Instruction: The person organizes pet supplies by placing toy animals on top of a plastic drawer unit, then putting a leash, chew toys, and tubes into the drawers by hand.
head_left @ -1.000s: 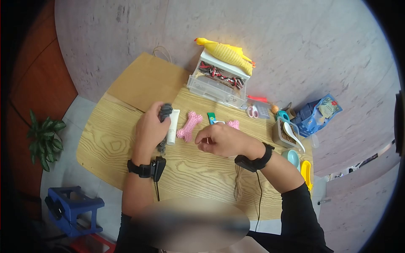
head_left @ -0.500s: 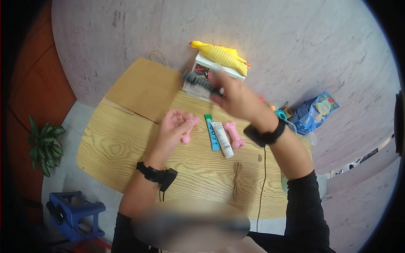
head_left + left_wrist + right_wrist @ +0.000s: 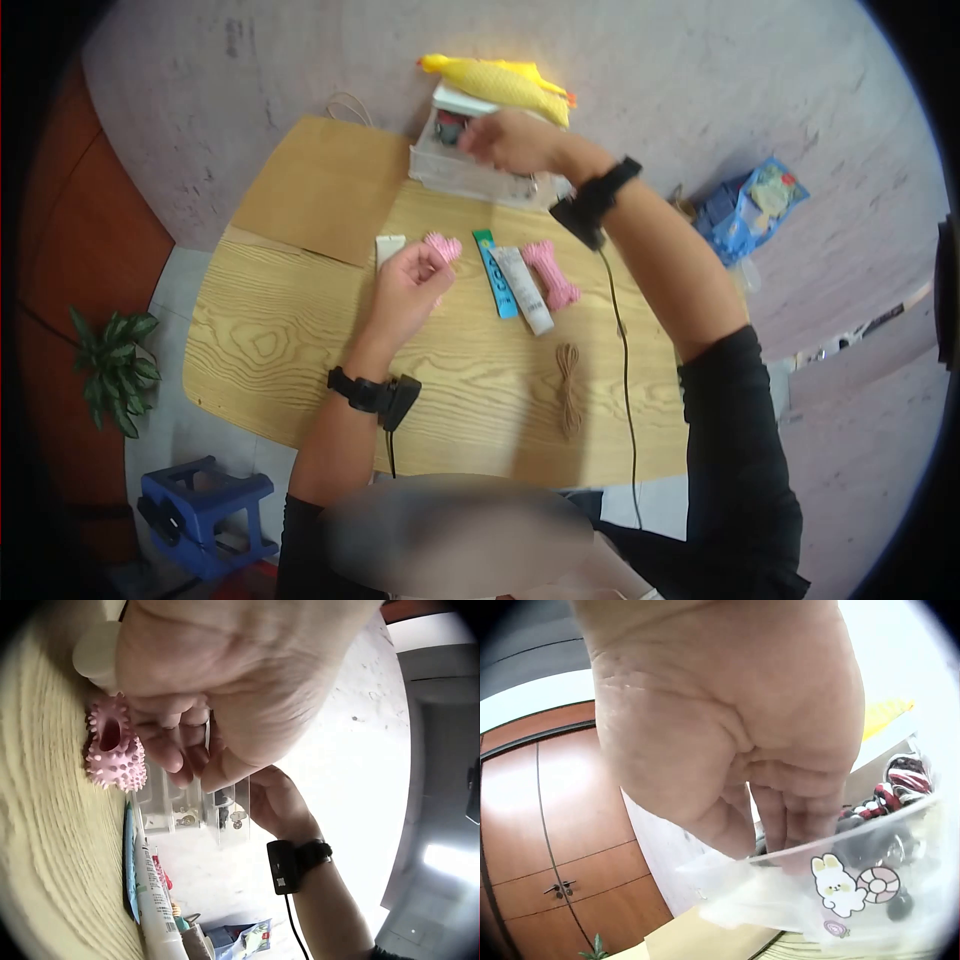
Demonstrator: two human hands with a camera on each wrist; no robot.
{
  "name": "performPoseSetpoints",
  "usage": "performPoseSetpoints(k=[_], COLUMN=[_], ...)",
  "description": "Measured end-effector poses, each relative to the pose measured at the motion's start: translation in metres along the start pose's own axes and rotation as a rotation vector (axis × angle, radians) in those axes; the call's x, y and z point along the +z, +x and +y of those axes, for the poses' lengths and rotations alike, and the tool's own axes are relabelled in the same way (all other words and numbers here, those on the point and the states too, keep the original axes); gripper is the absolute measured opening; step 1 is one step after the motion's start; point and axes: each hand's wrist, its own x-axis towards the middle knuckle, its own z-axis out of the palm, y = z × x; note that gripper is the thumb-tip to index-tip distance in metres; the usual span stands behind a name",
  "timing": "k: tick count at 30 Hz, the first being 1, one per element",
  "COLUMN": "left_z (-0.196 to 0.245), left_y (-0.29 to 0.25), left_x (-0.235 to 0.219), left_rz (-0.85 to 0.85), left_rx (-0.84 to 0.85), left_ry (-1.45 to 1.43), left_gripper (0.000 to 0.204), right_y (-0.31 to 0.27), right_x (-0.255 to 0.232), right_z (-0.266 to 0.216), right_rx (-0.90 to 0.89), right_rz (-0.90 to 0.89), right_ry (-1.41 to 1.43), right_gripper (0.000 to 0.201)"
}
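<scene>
My right hand (image 3: 515, 140) reaches over the clear plastic drawer (image 3: 780, 896), fingertips dipping behind its front wall. A dark grey piece (image 3: 761, 844) shows between thumb and fingers; I cannot tell whether they still grip it. A red, white and black rope toy (image 3: 889, 793) lies inside the drawer. Over the table, my left hand (image 3: 408, 295) has loosely curled fingers and holds nothing. Below it lies a spiky pink bone toy (image 3: 116, 757), partly covered in the head view, with a white tube (image 3: 390, 246) just left.
Right of the left hand lie a blue-green packet (image 3: 497, 280), a second white tube (image 3: 525, 292) and another pink bone toy (image 3: 552, 275). Nearer is a twine bundle (image 3: 569, 392). A paper bag (image 3: 310, 190) lies back left. A yellow rubber chicken (image 3: 500, 84) tops the drawer unit.
The right hand took the dark grey thing from the left hand's side and carried it up to the drawer. The left hand let go of it. A second white tube now shows beside the packet.
</scene>
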Motion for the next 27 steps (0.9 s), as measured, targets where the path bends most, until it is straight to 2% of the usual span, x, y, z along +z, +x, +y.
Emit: performPoseSetpoints(k=[2,4,5,7,9,11,13,15,17,19,21,23,25,27], left_z=[0.0,0.003,0.002,0.0,-0.001,0.002,0.005,0.002,0.002,0.003,0.001,-0.001,-0.002,-0.001], left_y=[0.0,0.0,0.0,0.0,0.0,-0.001,-0.004,-0.006,-0.007,-0.009,-0.009,-0.01,-0.012,-0.013], left_x=[0.0,-0.001,-0.001,-0.001,0.0,0.001,0.004,0.008,0.013,0.015,0.017,0.017,0.019,0.02], left_rz=[0.002,0.023,0.021,0.012,0.019,0.023,0.009,0.003,-0.009,-0.034,-0.037,-0.033,-0.078,-0.096], left_rx=[-0.036,-0.057,-0.074,-0.028,-0.026,-0.015,-0.032,-0.017,0.006,0.005,0.006,0.022,-0.006,0.014], left_ry=[0.008,0.046,0.048,0.038,0.069,0.097,0.172,0.144,0.121,0.136,0.131,0.133,0.152,0.222], left_gripper=[0.012,0.012,0.012,0.012,0.012,0.012,0.012,0.011,0.011,0.01,0.01,0.01,0.01,0.01], right_y=[-0.001,-0.006,-0.015,-0.045,-0.084,-0.128,-0.174,-0.206,-0.232,-0.257,-0.271,-0.276,-0.273,-0.265], right_x=[0.003,0.003,0.002,-0.002,-0.003,0.007,0.01,0.025,0.052,0.09,0.116,0.127,0.121,0.112], right_z=[0.009,0.012,0.005,-0.009,-0.017,-0.011,-0.021,-0.032,-0.024,-0.001,0.009,0.009,0.0,0.0], right_rx=[0.006,-0.001,0.009,-0.019,-0.077,-0.151,-0.102,0.08,0.277,0.167,0.096,-0.007,-0.028,-0.045], right_rz=[0.025,0.084,0.079,0.194,0.187,0.069,-0.19,-0.453,-0.575,-0.432,-0.365,-0.209,-0.185,-0.3], right_ry=[-0.022,0.361,0.373,0.448,0.374,0.316,-0.019,-0.191,-0.168,0.128,0.133,-0.032,-0.081,0.011], right_gripper=[0.015,0.011,0.011,0.006,0.004,0.004,0.007,0.015,0.022,0.02,0.019,0.02,0.019,0.016])
